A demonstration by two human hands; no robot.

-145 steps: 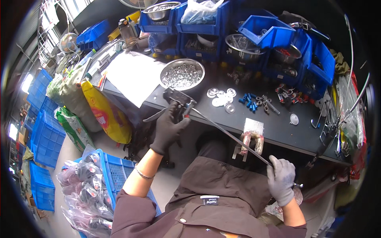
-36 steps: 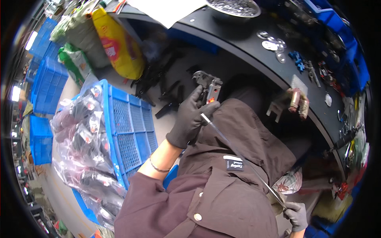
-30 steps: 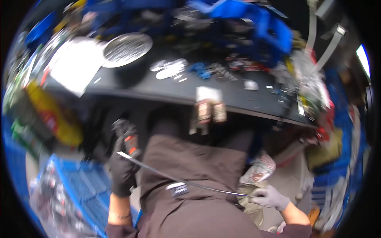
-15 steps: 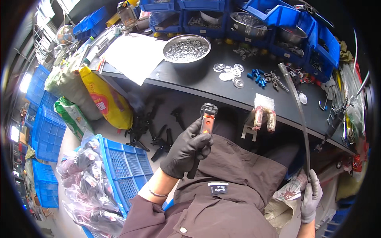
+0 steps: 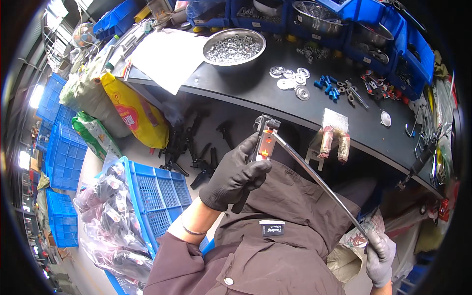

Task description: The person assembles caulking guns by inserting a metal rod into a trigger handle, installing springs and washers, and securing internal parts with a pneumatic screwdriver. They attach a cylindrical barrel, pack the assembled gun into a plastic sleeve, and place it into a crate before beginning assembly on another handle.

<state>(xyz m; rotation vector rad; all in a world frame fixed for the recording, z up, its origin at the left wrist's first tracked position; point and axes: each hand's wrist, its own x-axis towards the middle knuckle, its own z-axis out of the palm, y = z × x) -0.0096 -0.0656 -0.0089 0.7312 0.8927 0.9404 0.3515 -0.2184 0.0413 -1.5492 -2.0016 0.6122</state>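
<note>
My left hand (image 5: 231, 179), in a black glove, is wrapped round a black-handled tool (image 5: 267, 142). The tool's metal head points up, and an orange-red part shows in its side. In a grey glove, my right hand (image 5: 381, 258) grips the lower end of a long metal rod (image 5: 319, 181). The rod slants up to the left, and its tip meets the side of the tool's head just above the orange part. Whether the tip goes in or only touches cannot be made out. A metal plate with two taped arms (image 5: 335, 119) juts from the bench edge beyond.
On the dark bench (image 5: 236, 86) stand a steel bowl (image 5: 206, 55) of small metal parts, round discs (image 5: 302, 92), blue sleeves (image 5: 328, 84) and a spring (image 5: 358, 95). Blue bins (image 5: 415, 66) line the back. A blue crate (image 5: 160, 191) with bagged items is at left.
The rod has swung left from near upright, bringing its tip to the tool's head. My right hand has dropped slightly lower; my left hand has shifted slightly right, the tool still in it.
</note>
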